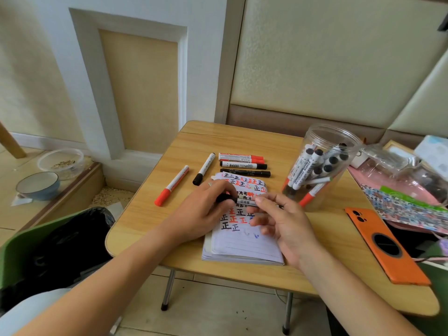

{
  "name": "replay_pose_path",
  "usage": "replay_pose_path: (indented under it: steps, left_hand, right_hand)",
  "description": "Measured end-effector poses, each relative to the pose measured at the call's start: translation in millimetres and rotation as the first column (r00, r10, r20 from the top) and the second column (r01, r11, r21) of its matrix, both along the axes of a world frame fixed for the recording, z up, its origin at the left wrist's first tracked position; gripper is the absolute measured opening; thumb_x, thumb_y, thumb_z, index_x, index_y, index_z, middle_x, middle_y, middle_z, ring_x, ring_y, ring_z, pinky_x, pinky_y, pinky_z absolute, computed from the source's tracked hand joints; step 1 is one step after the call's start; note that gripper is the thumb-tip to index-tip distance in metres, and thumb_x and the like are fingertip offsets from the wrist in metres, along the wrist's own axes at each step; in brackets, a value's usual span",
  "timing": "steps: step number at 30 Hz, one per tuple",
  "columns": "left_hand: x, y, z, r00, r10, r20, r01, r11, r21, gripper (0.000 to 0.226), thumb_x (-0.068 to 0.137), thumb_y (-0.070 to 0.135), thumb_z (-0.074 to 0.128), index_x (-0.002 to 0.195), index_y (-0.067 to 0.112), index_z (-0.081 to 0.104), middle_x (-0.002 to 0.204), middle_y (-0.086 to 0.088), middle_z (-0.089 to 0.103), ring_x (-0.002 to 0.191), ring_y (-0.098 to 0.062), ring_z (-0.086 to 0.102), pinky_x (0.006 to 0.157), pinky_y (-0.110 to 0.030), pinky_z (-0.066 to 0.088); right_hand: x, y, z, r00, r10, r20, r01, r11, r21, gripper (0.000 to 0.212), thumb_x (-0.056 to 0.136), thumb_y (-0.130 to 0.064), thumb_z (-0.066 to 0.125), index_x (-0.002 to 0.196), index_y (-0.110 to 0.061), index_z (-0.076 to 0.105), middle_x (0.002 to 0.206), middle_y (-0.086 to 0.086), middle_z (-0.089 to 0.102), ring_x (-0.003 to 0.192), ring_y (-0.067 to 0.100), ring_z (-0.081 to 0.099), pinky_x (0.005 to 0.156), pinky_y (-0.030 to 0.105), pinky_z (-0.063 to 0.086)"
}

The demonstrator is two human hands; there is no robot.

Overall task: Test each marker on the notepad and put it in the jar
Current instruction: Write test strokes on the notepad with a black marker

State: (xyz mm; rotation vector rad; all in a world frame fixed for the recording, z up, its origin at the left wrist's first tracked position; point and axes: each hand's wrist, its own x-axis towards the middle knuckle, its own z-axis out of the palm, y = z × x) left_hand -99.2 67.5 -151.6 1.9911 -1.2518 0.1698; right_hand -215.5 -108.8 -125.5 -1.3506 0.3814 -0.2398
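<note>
Here the left hand (203, 212) grips the black cap of a white-barrelled marker (244, 202), its fingers (228, 190) curled round the cap, while the right hand (283, 221) pinches the barrel between thumb and forefinger. Both hands hover over the lined paper notepad (242, 243), which lies on the light wooden counter (155, 214) and is covered with red and black test strokes. Beyond the fingers lie three capped markers (243, 164) side by side; to the left of them lie a black-capped white marker (204, 169) and a red-capped white marker (171, 186). Right of the right hand stands a clear plastic jar (322, 166) holding many markers. An orange phone (385, 246) lies nearer, at the right.
</note>
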Motion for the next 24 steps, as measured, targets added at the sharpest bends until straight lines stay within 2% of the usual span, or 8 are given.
replay_pose_path:
  steps: [3,8,13,17,19,24]
  left_hand:
    - [1.5,-1.9,0.3,0.999,-0.04,0.023,0.039,0.999,0.03,0.031,0.101,0.045,0.055,0.123,0.026,0.063,0.106,0.013,0.061,0.101,-0.004,0.055,0.083,-0.02,0.043]
    - [1.7,-2.9,-1.0,0.998,-0.045,0.045,0.045,0.999,0.006,0.022,0.1,0.04,0.058,0.111,0.024,0.069,0.093,0.017,0.061,0.084,0.004,0.054,0.072,-0.014,0.039]
    - [2.9,-3.9,-2.6,0.996,-0.042,0.076,0.039,0.998,0.044,0.018,0.103,0.035,0.055,0.109,0.023,0.067,0.092,0.009,0.06,0.084,-0.003,0.053,0.071,-0.017,0.037]
    - [2.5,-3.4,-3.4,0.995,-0.038,0.09,0.034,0.998,0.043,0.019,0.103,0.034,0.053,0.108,0.02,0.065,0.09,0.014,0.05,0.085,0.004,0.047,0.073,-0.012,0.033]
    - [1.6,-2.8,-3.7,0.995,-0.038,0.093,0.035,0.999,0.036,0.021,0.103,0.035,0.051,0.107,0.02,0.065,0.09,0.014,0.049,0.084,0.002,0.045,0.075,-0.012,0.033]
    - [0.5,-3.2,-3.2,0.991,-0.034,0.127,0.03,0.999,0.03,0.03,0.103,0.041,0.046,0.105,0.019,0.067,0.09,0.013,0.05,0.086,-0.006,0.043,0.077,-0.024,0.036]
  right_hand:
    - [-0.6,1.1,-1.2,0.999,0.038,0.0,-0.038,0.996,-0.081,0.005,0.099,-0.012,0.065,0.095,-0.008,0.067,0.087,0.019,0.074,0.059,0.02,0.069,0.042,0.02,0.047]
    - [-3.6,6.7,0.0,0.995,0.1,-0.024,-0.103,0.965,-0.24,0.012,0.095,-0.011,0.071,0.104,-0.005,0.067,0.074,0.005,0.069,0.062,0.022,0.068,0.045,0.026,0.049]
    - [-2.6,7.1,-0.8,0.995,0.096,-0.031,-0.101,0.963,-0.251,0.012,0.095,-0.012,0.071,0.103,-0.004,0.067,0.074,0.004,0.07,0.06,0.021,0.067,0.044,0.025,0.048]
    - [-3.1,7.4,-2.4,0.995,0.102,-0.022,-0.104,0.96,-0.259,0.01,0.097,-0.016,0.07,0.099,-0.007,0.069,0.075,0.008,0.07,0.057,0.02,0.066,0.043,0.023,0.047]
    - [-2.8,7.8,-3.1,0.995,0.1,-0.025,-0.103,0.96,-0.26,0.012,0.097,-0.019,0.07,0.097,-0.007,0.069,0.074,0.009,0.07,0.055,0.02,0.065,0.042,0.023,0.046]
    - [-2.8,9.0,-2.8,0.995,0.099,-0.028,-0.103,0.961,-0.257,0.02,0.097,-0.024,0.07,0.095,-0.004,0.067,0.068,0.009,0.066,0.05,0.021,0.063,0.04,0.024,0.044]
